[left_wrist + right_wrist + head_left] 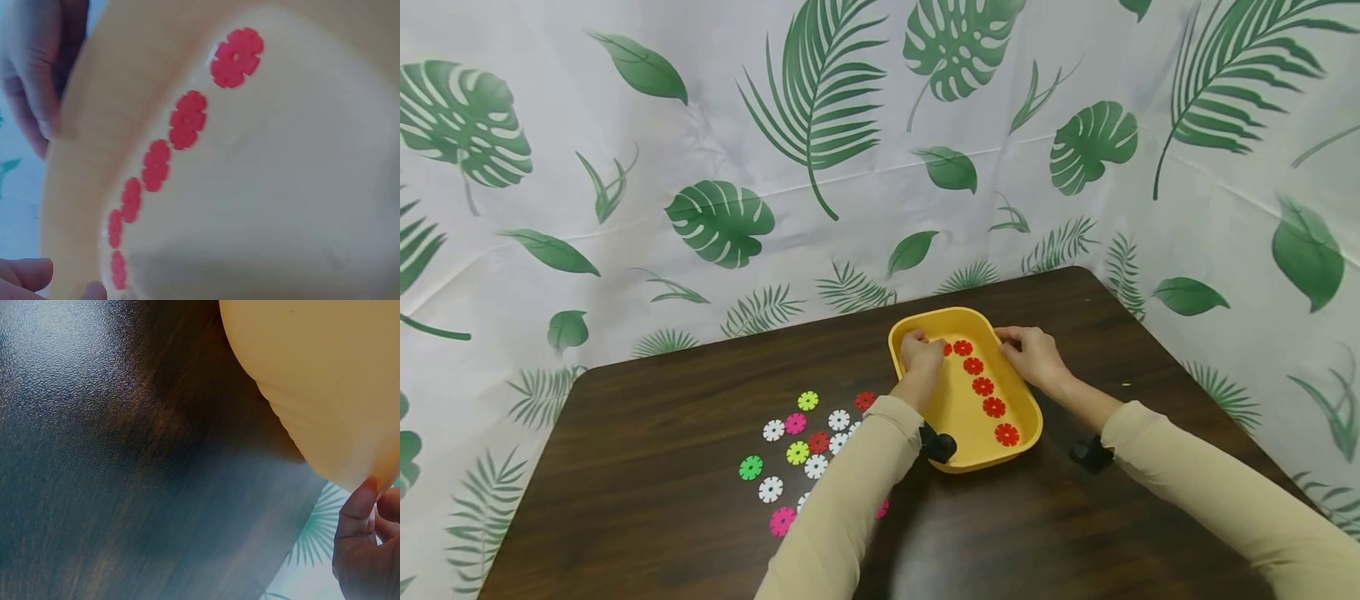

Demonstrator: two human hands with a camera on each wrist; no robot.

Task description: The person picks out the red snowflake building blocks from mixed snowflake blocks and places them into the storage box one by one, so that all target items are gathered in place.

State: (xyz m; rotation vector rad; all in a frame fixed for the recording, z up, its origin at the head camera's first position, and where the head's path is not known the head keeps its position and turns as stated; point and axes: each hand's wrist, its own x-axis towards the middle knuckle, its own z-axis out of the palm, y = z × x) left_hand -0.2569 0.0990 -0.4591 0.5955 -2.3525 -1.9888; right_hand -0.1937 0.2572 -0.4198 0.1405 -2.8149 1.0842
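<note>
A yellow plastic tray [951, 417] is at the right side of the dark table. Inside it, several red notched discs [982, 386] form a bent line along the right wall and far end. My left hand [922, 352] reaches into the tray's far end, beside the last red disc [119, 270]. In the left wrist view its fingertips stand apart, with nothing visible between them; the rest of that hand is out of that view. My right hand [1036, 357] pinches the tray's right rim near the far corner, thumb against the wall [357, 506].
Left of the tray, loose notched discs in white, pink, green, yellow and red [797, 452] lie scattered on the wooden table [662, 467]. My left sleeve [842, 492] covers some of them. A leaf-print cloth [850, 167] hangs behind the table's far edge.
</note>
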